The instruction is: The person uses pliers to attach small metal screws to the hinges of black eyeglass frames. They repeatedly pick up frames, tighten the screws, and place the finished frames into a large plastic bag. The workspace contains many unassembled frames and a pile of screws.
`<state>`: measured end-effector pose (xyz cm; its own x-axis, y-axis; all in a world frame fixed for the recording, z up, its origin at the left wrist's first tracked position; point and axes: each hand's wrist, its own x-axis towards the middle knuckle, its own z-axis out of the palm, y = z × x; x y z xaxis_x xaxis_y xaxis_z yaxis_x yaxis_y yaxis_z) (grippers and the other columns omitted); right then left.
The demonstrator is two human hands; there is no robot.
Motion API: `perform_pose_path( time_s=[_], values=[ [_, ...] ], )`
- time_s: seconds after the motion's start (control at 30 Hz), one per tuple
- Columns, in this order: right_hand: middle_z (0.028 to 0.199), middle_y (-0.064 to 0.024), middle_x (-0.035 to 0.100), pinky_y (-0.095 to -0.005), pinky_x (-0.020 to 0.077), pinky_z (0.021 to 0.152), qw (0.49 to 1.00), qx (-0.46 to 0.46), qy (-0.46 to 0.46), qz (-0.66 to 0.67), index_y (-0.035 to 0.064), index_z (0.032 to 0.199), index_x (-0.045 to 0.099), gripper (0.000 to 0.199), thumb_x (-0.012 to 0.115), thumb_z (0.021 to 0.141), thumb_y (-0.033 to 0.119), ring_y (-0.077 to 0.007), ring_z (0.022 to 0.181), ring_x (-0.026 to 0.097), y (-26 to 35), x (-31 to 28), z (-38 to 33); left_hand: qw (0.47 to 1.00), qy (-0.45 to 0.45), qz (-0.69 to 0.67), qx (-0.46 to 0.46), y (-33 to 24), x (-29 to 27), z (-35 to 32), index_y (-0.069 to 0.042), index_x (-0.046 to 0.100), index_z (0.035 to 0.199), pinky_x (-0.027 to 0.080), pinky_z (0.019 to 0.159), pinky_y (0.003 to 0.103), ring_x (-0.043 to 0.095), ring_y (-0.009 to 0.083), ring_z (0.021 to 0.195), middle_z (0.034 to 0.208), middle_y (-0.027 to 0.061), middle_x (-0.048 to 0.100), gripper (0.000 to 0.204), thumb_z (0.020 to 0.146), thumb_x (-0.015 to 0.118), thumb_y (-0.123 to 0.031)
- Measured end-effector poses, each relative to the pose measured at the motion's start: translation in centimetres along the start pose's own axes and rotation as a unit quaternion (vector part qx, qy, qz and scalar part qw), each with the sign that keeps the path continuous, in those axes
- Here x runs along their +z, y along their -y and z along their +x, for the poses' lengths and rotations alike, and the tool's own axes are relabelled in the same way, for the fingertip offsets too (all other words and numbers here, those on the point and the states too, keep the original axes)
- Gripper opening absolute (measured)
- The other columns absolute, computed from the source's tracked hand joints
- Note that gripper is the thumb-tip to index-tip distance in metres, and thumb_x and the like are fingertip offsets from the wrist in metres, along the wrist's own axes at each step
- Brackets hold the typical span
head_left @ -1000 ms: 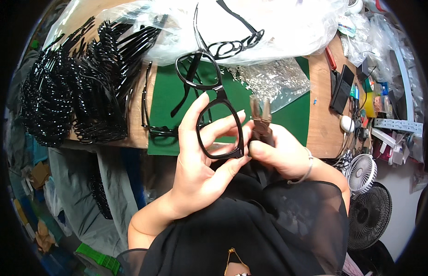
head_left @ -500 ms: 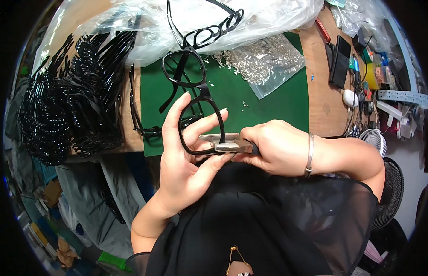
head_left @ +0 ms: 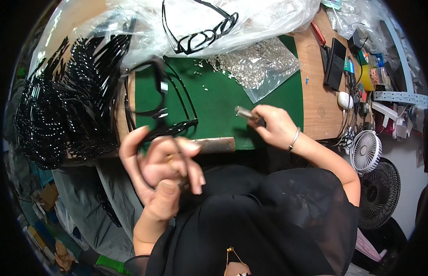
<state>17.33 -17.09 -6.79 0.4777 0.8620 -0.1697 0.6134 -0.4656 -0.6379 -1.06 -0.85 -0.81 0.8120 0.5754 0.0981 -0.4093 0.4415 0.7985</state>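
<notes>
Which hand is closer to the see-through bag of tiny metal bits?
Right. The right hand sits just below the clear bag of metal bits; the left hand is farther, lower left.

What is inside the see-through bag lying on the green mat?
The clear bag on the green mat holds a heap of tiny silvery metal bits; what kind is too small to tell. A few lie loose beside it. Any mat under the heap is hidden.

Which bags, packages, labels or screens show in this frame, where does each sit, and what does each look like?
Large clear plastic bag: top of the bench, crumpled, whitish, a black glasses frame lying on it.
Small clear plastic bag: on the green mat, upper right, filled with tiny silvery parts.
Dark phone: right on the wooden bench, flat black rectangle, screen off.
</notes>
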Motion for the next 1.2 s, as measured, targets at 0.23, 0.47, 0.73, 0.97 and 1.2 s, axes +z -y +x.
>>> perform_pose_path(
  time_s=[0.23, 0.47, 0.73, 0.97, 1.2],
  values=[
    [0.073, -0.0130, 0.055, -0.0388, 0.0435, 0.062, 0.995, -0.057, 0.000, -0.079, 0.0037, 0.081, 0.053, 0.014, 0.060, 0.073, 0.013, -0.0314, 0.070, 0.055, -0.1, 2.1, 2.4, 0.998, -0.059, -0.030, -0.005, -1.8, 1.5, -1.2, -0.018, 0.001, 0.137, 0.053, 0.068, 0.035, 0.062, 0.0314, 0.078, 0.112, 0.0172, 0.046, 0.105, 0.061, 0.063, 0.017],
    [0.070, -0.0133, 0.054, -0.0384, 0.0434, 0.060, 0.993, -0.034, 0.006, -0.117, 0.0026, 0.081, 0.053, 0.015, 0.060, 0.074, 0.015, -0.0317, 0.067, 0.055, 0.4, 2.3, 2.1, 0.985, -0.027, 0.000, -0.173, -2.7, 0.3, -1.9, 0.000, 0.042, 0.081, 0.053, 0.063, 0.034, 0.057, 0.0191, 0.063, 0.085, 0.0186, 0.054, 0.016, 0.090, 0.045, -0.014],
    [0.071, -0.0001, 0.053, -0.0196, 0.0408, 0.056, 0.853, 0.018, -0.060, 0.519, 0.0006, 0.084, 0.050, 0.008, 0.056, 0.084, 0.006, -0.0042, 0.061, 0.046, 9.7, 0.7, -0.4, 0.964, 0.003, 0.252, -0.081, 2.9, 2.2, -3.3, 0.006, 0.031, 0.120, 0.051, 0.065, 0.023, 0.061, 0.0141, 0.072, 0.095, 0.0138, 0.056, 0.046, 0.079, 0.053, 0.008],
    [0.078, -0.0015, 0.051, -0.0185, 0.0419, 0.054, 0.777, 0.114, -0.033, 0.618, 0.0029, 0.090, 0.048, 0.015, 0.059, 0.082, 0.010, -0.0057, 0.067, 0.050, 10.1, 1.7, -0.1, 0.954, 0.036, 0.282, -0.097, 3.0, 1.8, -3.4, 0.001, 0.026, 0.122, 0.051, 0.071, 0.026, 0.057, 0.0157, 0.082, 0.105, 0.0166, 0.049, 0.050, 0.079, 0.049, 0.012],
    [0.082, -0.0014, 0.051, -0.0223, 0.0427, 0.065, 0.762, 0.144, 0.038, 0.631, 0.0034, 0.094, 0.048, 0.018, 0.059, 0.082, 0.010, -0.0074, 0.073, 0.049, 10.7, -0.1, -0.4, 0.971, 0.028, 0.205, -0.123, 2.1, 1.8, -3.2, 0.004, 0.031, 0.119, 0.050, 0.061, 0.022, 0.059, 0.0120, 0.070, 0.091, 0.0121, 0.054, 0.046, 0.079, 0.054, 0.008]
  ],
)
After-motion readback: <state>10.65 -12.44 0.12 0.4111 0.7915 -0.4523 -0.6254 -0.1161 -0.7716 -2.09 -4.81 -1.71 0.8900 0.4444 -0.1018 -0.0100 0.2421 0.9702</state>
